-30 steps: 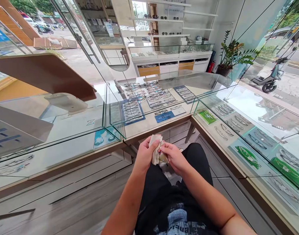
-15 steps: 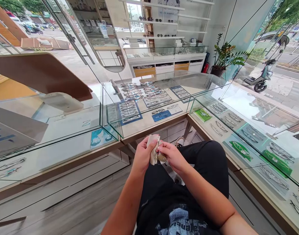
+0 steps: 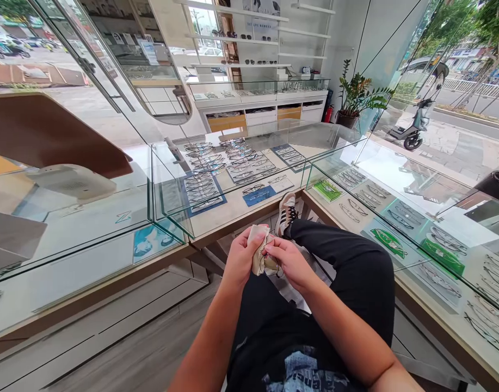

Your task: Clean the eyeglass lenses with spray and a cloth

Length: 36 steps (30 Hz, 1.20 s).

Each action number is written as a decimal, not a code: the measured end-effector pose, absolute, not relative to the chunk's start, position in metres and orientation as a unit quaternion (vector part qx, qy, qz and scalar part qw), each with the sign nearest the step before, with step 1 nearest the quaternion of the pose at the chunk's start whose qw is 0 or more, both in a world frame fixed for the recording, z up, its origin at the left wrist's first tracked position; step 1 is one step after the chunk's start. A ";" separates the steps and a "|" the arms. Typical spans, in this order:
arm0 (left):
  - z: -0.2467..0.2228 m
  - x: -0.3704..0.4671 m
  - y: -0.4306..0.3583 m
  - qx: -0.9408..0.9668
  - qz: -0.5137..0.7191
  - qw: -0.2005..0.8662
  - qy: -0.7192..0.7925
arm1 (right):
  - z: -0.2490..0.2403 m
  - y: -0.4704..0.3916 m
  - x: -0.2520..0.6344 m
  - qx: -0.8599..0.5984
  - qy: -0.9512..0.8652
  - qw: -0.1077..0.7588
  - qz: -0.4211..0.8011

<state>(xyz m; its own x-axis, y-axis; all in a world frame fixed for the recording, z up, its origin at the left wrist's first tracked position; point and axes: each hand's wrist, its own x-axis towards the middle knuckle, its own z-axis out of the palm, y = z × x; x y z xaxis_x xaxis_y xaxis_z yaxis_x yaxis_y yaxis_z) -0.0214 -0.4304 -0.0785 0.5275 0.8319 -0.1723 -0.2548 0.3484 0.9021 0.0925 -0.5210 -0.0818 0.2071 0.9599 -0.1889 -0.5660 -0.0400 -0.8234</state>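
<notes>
A pale cream cloth (image 3: 259,251) is bunched between my two hands above my lap. My left hand (image 3: 240,256) is closed round it, the thumb pressed on top. On the other side, my right hand (image 3: 288,258) pinches with thumb and forefinger at the cloth's edge, on a thin-rimmed pair of glasses (image 3: 272,265). One tinted-looking lens and a bit of dark frame show below the fingers; the folds and fingers hide the rest.
Glass display cases with rows of glasses (image 3: 202,190) run ahead and to the right, their wooden edge (image 3: 241,220) just beyond my hands. My raised leg and a striped shoe (image 3: 287,213) are close to that edge.
The view has turned to the right. My right leg has come up and the shoe now shows near the counter edge. Both hands keep nearly the same hold on the cloth and glasses.
</notes>
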 end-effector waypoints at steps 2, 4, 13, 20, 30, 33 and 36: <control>-0.078 -0.020 -0.430 0.439 0.358 0.757 0.327 | -0.081 -0.521 0.093 -0.426 -0.227 0.653 0.584; -0.076 -0.021 -0.430 0.435 0.358 0.758 0.329 | -0.079 -0.520 0.093 -0.427 -0.227 0.649 0.587; -0.083 -0.042 -0.416 0.481 0.384 0.720 0.322 | -0.079 -0.505 0.088 -0.440 -0.286 0.637 0.565; -0.090 -0.037 -0.403 0.524 0.420 0.657 0.343 | -0.080 -0.489 0.092 -0.431 -0.303 0.617 0.584; -0.090 -0.017 -0.345 0.473 0.396 0.699 0.362 | -0.087 -0.418 0.137 -0.432 -0.353 0.578 0.596; -0.082 -0.013 -0.337 0.476 0.386 0.710 0.347 | -0.087 -0.405 0.151 -0.428 -0.356 0.575 0.600; -0.081 -0.002 -0.342 0.487 0.427 0.672 0.358 | -0.087 -0.404 0.155 -0.425 -0.350 0.576 0.604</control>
